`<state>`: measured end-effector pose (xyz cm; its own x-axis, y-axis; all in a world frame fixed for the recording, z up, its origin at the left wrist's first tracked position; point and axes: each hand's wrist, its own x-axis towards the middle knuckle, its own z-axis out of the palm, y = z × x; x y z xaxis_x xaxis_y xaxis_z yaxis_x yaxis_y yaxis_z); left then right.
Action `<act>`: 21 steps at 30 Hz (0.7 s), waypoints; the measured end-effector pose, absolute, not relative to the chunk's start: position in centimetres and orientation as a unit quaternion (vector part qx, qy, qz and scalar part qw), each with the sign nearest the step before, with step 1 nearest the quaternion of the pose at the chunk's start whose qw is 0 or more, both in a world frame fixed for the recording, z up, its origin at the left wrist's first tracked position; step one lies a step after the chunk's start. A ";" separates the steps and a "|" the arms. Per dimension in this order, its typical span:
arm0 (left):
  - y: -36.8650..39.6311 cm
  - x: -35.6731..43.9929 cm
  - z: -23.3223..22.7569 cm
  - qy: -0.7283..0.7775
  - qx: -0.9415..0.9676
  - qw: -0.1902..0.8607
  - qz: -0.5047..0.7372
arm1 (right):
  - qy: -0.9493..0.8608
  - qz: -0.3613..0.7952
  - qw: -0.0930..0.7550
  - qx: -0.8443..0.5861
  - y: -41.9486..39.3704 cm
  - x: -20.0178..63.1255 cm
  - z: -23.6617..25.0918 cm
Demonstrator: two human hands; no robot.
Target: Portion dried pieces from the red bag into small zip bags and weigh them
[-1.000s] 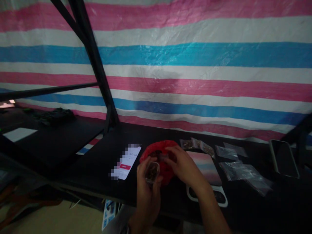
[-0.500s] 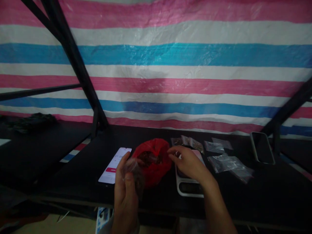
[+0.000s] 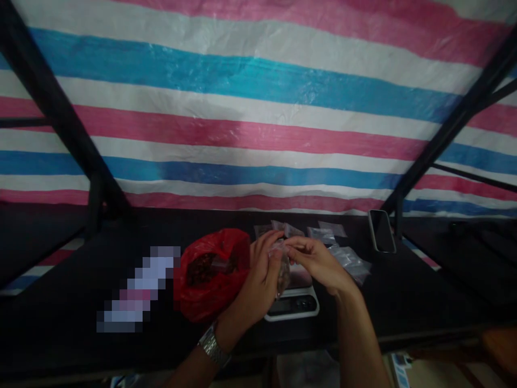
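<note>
My left hand (image 3: 258,280) and my right hand (image 3: 317,261) both grip a small clear bag (image 3: 283,269) with dark bits inside, held upright just above a white scale (image 3: 294,307). The fingers of both hands pinch the bag's top edge. To the left of my left hand an open red plastic bag (image 3: 210,275) with dark contents lies on the black table (image 3: 60,323).
Several small clear bags (image 3: 347,261) lie behind and to the right of the scale. A dark phone (image 3: 382,230) rests at the back right. A lit phone (image 3: 137,293) lies left of the red bag. Black frame bars (image 3: 60,124) rise before a striped tarp (image 3: 258,118).
The view has swung right. My left hand carried the small bag from beside the red bag to over the scale, and my right hand left the red bag and took hold of the small bag's top.
</note>
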<state>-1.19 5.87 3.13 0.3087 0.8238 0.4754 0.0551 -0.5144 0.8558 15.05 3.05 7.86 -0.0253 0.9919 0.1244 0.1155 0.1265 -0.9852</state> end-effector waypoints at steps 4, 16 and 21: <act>6.9 0.2 2.6 0.321 0.733 0.353 0.484 | -0.542 0.446 0.500 -0.507 2.8 15.9 7.4; 4.8 -2.5 2.4 0.413 0.680 0.116 0.595 | -0.565 0.180 0.425 -0.684 3.7 19.0 5.2; 2.2 -2.6 0.8 0.305 0.729 0.068 0.609 | -0.522 0.085 0.465 -0.710 3.9 20.7 4.3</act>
<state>-2.65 2.19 0.82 0.0717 0.5280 0.8462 0.3622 -0.8043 0.4712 20.72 3.91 4.32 0.4413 0.8201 0.3642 0.6619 -0.0235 -0.7492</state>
